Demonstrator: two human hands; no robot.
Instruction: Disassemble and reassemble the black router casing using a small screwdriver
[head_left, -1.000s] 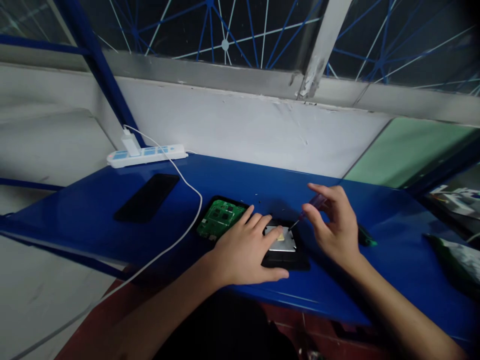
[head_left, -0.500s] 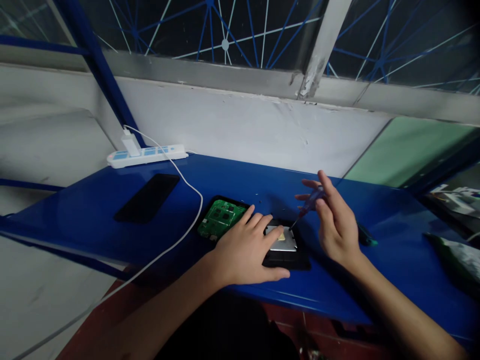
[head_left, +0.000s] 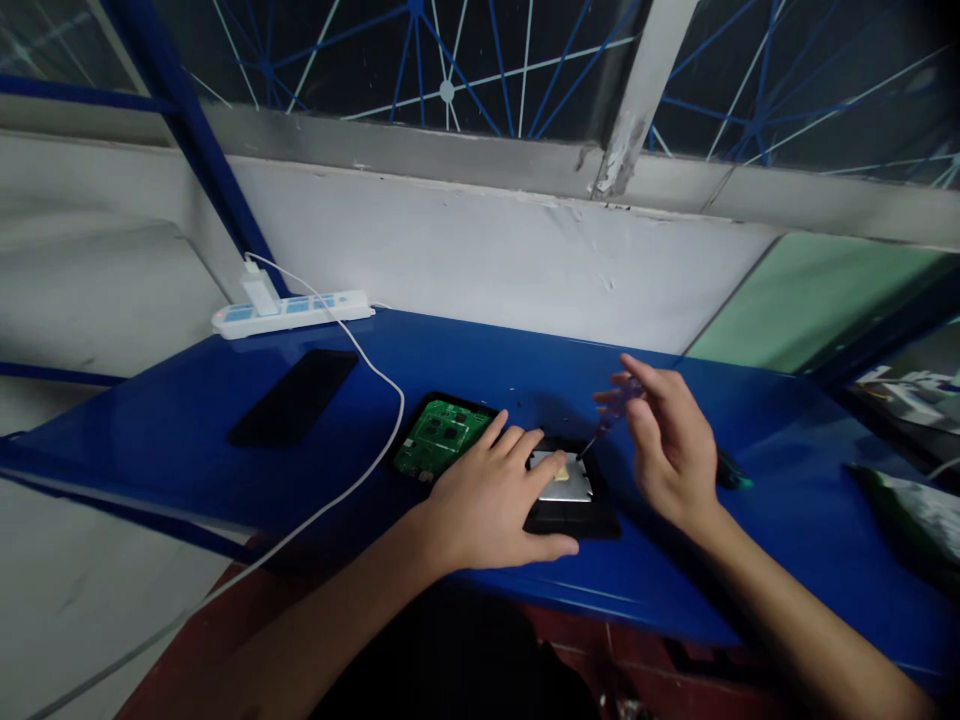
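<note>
A black opened device (head_left: 574, 515) lies on the blue table (head_left: 187, 430), showing a green circuit board (head_left: 441, 435) on the left and a silver metal plate (head_left: 564, 482) on the right. My left hand (head_left: 491, 505) lies flat on the device, fingers stretched out and pressing it down. My right hand (head_left: 664, 445) pinches a small screwdriver (head_left: 609, 418) with a purplish handle. Its tip touches the upper right corner of the metal plate.
A black phone (head_left: 294, 396) lies at the left of the table. Behind it a white power strip (head_left: 289, 312) holds a charger whose white cable (head_left: 375, 450) trails off the front edge. A green-tipped tool (head_left: 731, 475) and a crumpled bag (head_left: 911, 515) lie to the right.
My right hand's fingers have shifted around the screwdriver handle, as in twirling it, while the tip stays on the plate's corner. My left hand has not moved.
</note>
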